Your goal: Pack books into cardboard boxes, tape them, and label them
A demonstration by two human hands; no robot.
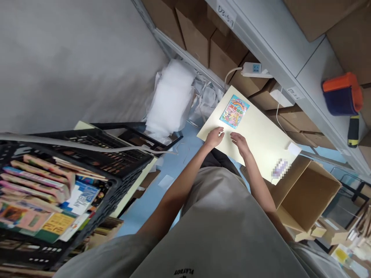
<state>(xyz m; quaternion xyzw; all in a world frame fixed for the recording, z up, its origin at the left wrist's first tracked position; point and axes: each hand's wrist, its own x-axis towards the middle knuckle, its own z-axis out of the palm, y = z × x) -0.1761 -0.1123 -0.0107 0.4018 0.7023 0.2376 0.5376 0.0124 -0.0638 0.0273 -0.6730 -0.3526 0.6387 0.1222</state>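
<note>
A pale yellow board or tabletop [255, 143] lies in front of me, and a colourful picture book [234, 111] with a blue border rests flat near its far left end. My left hand [215, 137] is over the near edge, just below the book, its fingers curved and apart with nothing held. To its right, my right hand [240, 142] is also unfolded and holds nothing. A narrow gap separates the two hands, and neither touches the book.
Black crate [116, 193] of books at left. White wrapping material [171, 96] stands beyond. Open cardboard box [307, 193] at the board's right end. Shelves with boxes, a power strip [255, 70] and an orange and navy tape roll [342, 94] are at upper right.
</note>
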